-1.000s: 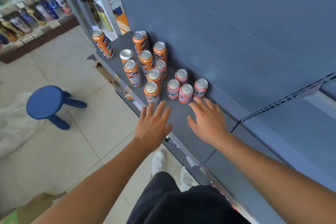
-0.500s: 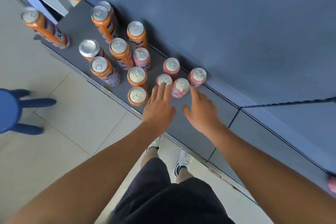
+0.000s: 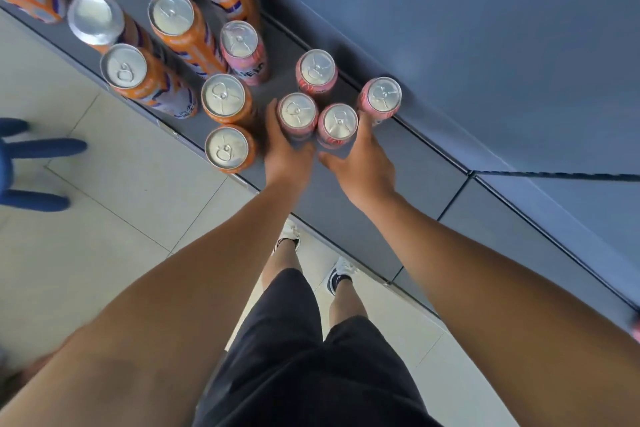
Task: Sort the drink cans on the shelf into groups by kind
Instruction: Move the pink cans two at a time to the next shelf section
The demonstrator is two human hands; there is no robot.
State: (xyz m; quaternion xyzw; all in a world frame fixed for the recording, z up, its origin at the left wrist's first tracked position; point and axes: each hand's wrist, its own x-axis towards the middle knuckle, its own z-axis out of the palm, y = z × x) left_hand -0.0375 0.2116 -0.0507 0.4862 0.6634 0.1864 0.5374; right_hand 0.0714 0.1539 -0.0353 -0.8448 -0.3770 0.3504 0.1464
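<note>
I have a pink can in each hand, at the front of the pink cluster on the shelf (image 3: 412, 152). My left grip (image 3: 289, 156) curls round the left pink can (image 3: 298, 112), with its fingers down the side that faces the orange cans (image 3: 223, 99). My right grip (image 3: 360, 163) wraps the right pink can (image 3: 337, 122), with its fingers slipped in beside the wall can (image 3: 380, 97). Both held cans stand upright, close together. I cannot tell whether they touch.

The rear pink can (image 3: 316, 70) stands just behind them. A stray pink can (image 3: 242, 45) sits further left, tucked in among the orange ones.

As I judge it, this step is drawing the pink group away from the orange group. I should hold low on the bodies, keep both cans vertical, and move them together toward the right rather than one at a time.

My left fingers lie very near the closest orange can. The front orange can (image 3: 227, 148) stands close to the shelf edge, so a careless sideways nudge could tip it to the floor. I think it best to ease outward first, then across. The stray will likely need fetching afterwards.
</note>
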